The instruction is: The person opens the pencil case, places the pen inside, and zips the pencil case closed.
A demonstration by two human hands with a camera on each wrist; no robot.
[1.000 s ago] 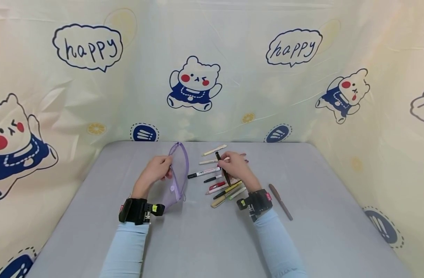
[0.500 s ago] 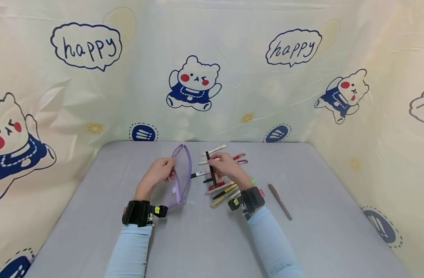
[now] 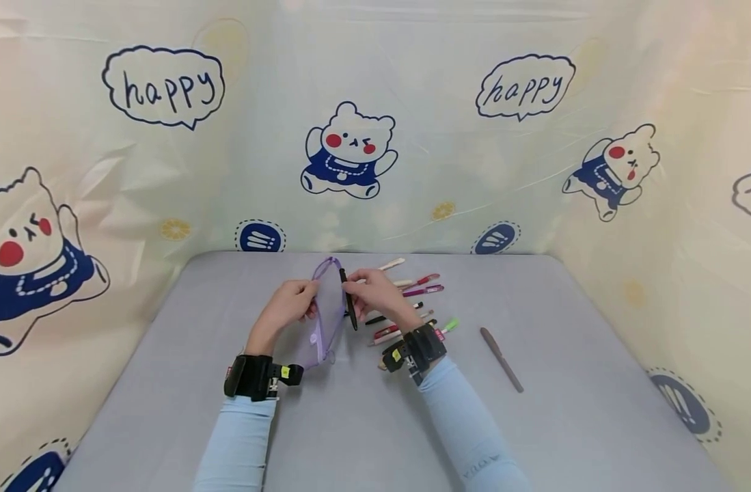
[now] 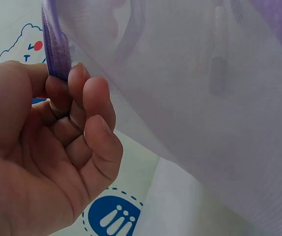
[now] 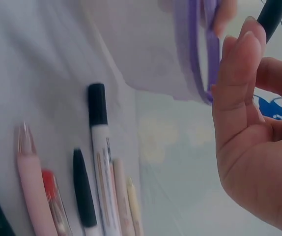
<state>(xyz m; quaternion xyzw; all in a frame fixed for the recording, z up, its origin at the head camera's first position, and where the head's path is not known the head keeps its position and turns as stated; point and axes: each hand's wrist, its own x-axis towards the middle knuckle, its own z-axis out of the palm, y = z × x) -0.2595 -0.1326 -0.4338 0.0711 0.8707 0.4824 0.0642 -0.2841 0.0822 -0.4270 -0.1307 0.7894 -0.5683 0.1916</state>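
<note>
My left hand (image 3: 287,301) pinches the zipped edge of a see-through purple mesh pouch (image 3: 332,304), held upright with its mouth parted. In the left wrist view the thumb and forefinger grip the zipper band, and the other fingers curl loosely beside the mesh (image 4: 180,108). My right hand (image 3: 376,294) holds a black pen (image 3: 349,304) between thumb and fingers, tilted close at the pouch's right rim. Only one end of that pen (image 5: 272,17) shows in the right wrist view, above the fingertips.
Several pens and markers lie on the grey table (image 3: 572,383), partly under my right forearm. Among them are a white marker with a black cap (image 5: 101,157), a pink pen (image 5: 35,191) and a purple pen (image 3: 424,290). A grey-brown pen (image 3: 501,359) lies apart at right.
My right hand has carried the black pen leftward from above the pens to the pouch's rim. The left hand and pouch have shifted slightly right.
</note>
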